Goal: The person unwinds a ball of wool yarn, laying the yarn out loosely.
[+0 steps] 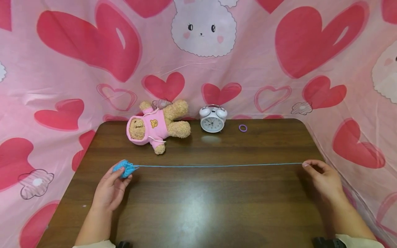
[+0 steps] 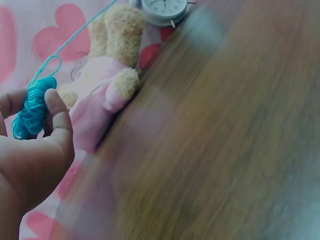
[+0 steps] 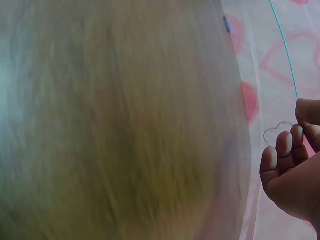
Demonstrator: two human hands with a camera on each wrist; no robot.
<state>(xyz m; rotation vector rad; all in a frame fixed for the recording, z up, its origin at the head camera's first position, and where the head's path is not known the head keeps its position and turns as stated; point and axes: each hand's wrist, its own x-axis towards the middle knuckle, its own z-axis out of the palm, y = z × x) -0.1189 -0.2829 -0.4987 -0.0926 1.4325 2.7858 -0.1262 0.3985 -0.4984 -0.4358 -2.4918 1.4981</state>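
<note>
A small bundle of bright blue yarn [image 1: 124, 168] is gripped between the thumb and fingers of my left hand [image 1: 110, 189], over the left part of the table. From it one yarn strand [image 1: 214, 166] runs straight and taut across to the right. My right hand [image 1: 325, 181] pinches the strand's far end between thumb and index finger. In the left wrist view, the wound bundle [image 2: 35, 107] shows a small loose loop at its top. In the right wrist view, the other fingers of the right hand [image 3: 295, 165] are loosely bent below the pinch.
A teddy bear [image 1: 158, 125] in a pink hoodie lies at the back left of the brown table [image 1: 248, 206]. Beside it stands a white alarm clock [image 1: 212, 120], then a purple ring [image 1: 243, 128]. A pink heart-patterned cloth [image 1: 248, 69] hangs behind and at the sides.
</note>
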